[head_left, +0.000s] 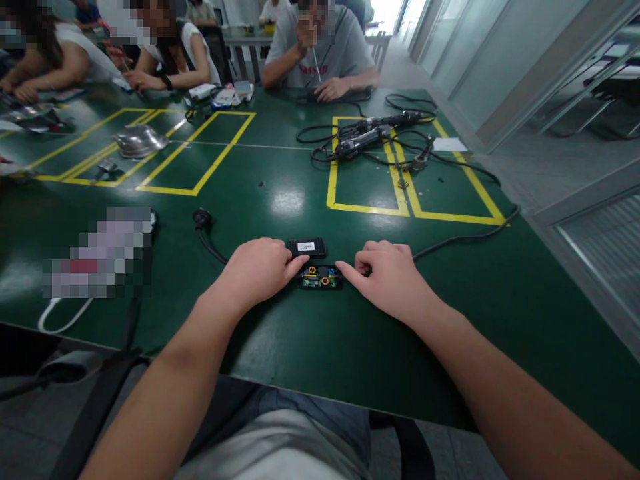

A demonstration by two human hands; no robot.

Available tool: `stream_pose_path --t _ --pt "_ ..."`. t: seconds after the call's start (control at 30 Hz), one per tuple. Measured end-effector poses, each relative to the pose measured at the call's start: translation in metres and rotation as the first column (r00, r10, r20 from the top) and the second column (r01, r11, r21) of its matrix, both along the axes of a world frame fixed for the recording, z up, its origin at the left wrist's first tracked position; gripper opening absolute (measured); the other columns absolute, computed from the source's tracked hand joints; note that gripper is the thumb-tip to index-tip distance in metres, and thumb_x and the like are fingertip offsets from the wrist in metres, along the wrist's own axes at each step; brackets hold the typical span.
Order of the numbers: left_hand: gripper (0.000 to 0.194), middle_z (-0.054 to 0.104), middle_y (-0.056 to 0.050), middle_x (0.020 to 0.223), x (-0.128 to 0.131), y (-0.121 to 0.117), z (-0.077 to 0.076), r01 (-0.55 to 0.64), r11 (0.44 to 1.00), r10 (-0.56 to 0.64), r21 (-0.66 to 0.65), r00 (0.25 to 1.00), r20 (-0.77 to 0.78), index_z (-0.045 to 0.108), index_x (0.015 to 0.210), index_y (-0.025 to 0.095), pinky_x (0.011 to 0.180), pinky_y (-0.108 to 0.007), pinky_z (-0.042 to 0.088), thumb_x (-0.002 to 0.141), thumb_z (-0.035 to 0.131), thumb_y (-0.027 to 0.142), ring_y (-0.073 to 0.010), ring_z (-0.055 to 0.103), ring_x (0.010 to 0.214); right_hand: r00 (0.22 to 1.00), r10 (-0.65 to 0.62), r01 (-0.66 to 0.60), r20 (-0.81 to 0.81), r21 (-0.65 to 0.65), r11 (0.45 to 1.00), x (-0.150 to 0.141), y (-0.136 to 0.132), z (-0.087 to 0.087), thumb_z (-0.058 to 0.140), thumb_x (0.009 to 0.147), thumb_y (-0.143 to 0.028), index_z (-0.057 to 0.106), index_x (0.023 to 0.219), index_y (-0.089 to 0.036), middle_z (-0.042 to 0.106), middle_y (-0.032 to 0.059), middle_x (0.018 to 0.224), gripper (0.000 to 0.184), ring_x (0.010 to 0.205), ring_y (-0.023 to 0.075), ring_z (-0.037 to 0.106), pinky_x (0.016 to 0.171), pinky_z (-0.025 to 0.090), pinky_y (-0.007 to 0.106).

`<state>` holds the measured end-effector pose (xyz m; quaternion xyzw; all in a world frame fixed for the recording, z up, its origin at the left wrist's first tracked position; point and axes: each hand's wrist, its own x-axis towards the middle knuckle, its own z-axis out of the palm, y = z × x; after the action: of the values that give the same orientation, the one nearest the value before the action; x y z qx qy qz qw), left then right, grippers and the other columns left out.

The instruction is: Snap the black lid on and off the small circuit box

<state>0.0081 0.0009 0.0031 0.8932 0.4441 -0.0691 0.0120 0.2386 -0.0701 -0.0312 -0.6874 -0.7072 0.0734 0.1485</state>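
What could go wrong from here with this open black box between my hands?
The box has its circuit parts bare, with the left grip and right grip close by; a slipping thumb might damage something inside.
The lid lies off, just beyond the box, near the left thumb, and could get knocked away.
The cord on the right reaches the table edge, where it might snag.

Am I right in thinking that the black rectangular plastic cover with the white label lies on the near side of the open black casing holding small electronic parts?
Not quite: the head view shows the black cover lying on the far side of the open black casing, not the near side.
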Motion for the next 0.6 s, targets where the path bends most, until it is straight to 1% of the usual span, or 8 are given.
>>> stream_pose_path --t 0.17,0.27,0.33,0.37,0.43,0.47,0.53,0.6 --pt "0.058 0.078 -0.015 0.088 0.004 -0.005 0.003 -0.061 0.997 0.061 0.049 0.998 -0.006 0.083 0.089 0.015 0.072 -0.039 0.052 0.112 0.046 0.054 -0.0341 0.076 0.087 0.998 0.045 -0.048 0.043 0.06 0.997 0.004 0.002 -0.001 0.07 0.101 -0.053 0.059 0.058 -0.021 0.062 0.005 0.076 0.055 0.083 0.0237 0.053 0.085 0.031 0.043" --pt "0.042 0.077 -0.015 0.098 0.002 -0.004 0.001 -0.064 0.993 0.052 0.095 0.991 0.121 0.081 0.095 0.016 0.076 -0.04 0.057 0.106 0.062 0.052 -0.034 0.074 0.096 0.997 0.073 -0.074 0.022 0.075 0.994 0.006 0.003 -0.004 0.07 0.102 -0.052 0.058 0.058 -0.021 0.061 0.0045 0.076 0.055 0.083 0.0229 0.053 0.085 0.032 0.042" --pt "0.031 0.076 -0.015 0.114 -0.002 -0.001 -0.003 -0.019 0.992 -0.015 0.122 0.962 0.271 0.08 0.108 0.017 0.086 -0.042 0.06 0.102 0.07 0.046 -0.0335 0.071 0.108 0.997 0.074 -0.075 0.008 0.096 0.993 0.007 0.003 -0.007 0.07 0.102 -0.053 0.058 0.059 -0.021 0.06 0.0043 0.075 0.055 0.083 0.0229 0.054 0.084 0.032 0.042" --pt "0.029 0.076 -0.015 0.122 -0.004 0.002 -0.006 0.026 0.992 -0.066 0.121 0.938 0.342 0.08 0.116 0.018 0.094 -0.044 0.06 0.102 0.071 0.042 -0.033 0.07 0.114 0.997 0.074 -0.074 0.004 0.108 0.991 0.007 0.004 -0.008 0.069 0.102 -0.053 0.058 0.059 -0.021 0.06 0.0043 0.075 0.054 0.083 0.023 0.054 0.084 0.032 0.042" --pt "0.031 0.074 -0.012 0.137 -0.007 0.007 -0.013 0.159 0.983 -0.183 0.092 0.884 0.43 0.078 0.131 0.021 0.11 -0.048 0.056 0.105 0.066 0.033 -0.0313 0.067 0.124 0.998 0.07 -0.069 -0.003 0.133 0.989 0.006 0.004 -0.009 0.069 0.102 -0.052 0.058 0.061 -0.022 0.061 0.0044 0.076 0.052 0.083 0.0233 0.055 0.084 0.032 0.041" --pt "0.033 0.074 -0.011 0.142 -0.008 0.009 -0.015 0.213 0.974 -0.224 0.075 0.864 0.45 0.078 0.135 0.022 0.115 -0.049 0.053 0.107 0.063 0.031 -0.0309 0.066 0.128 0.998 0.068 -0.066 -0.009 0.142 0.988 0.005 0.004 -0.008 0.069 0.102 -0.05 0.058 0.062 -0.022 0.061 0.0044 0.077 0.05 0.084 0.0234 0.055 0.085 0.032 0.041" --pt "0.034 0.075 -0.009 0.143 -0.011 0.013 -0.019 0.255 0.966 -0.241 0.034 0.853 0.462 0.08 0.135 0.024 0.117 -0.049 0.053 0.108 0.06 0.03 -0.0304 0.067 0.13 0.998 0.056 -0.051 -0.026 0.161 0.986 0.004 0.004 -0.006 0.068 0.102 -0.045 0.058 0.063 -0.022 0.063 0.0046 0.079 0.046 0.086 0.0235 0.057 0.085 0.033 0.041" --pt "0.036 0.076 -0.011 0.143 -0.012 0.016 -0.02 0.194 0.981 -0.185 0.026 0.873 0.452 0.08 0.136 0.023 0.117 -0.052 0.054 0.107 0.062 0.033 -0.0327 0.068 0.13 0.997 0.062 -0.052 -0.051 0.176 0.983 0.003 0.004 -0.005 0.064 0.104 -0.039 0.058 0.064 -0.021 0.064 0.0047 0.081 0.044 0.085 0.0225 0.057 0.085 0.033 0.041"
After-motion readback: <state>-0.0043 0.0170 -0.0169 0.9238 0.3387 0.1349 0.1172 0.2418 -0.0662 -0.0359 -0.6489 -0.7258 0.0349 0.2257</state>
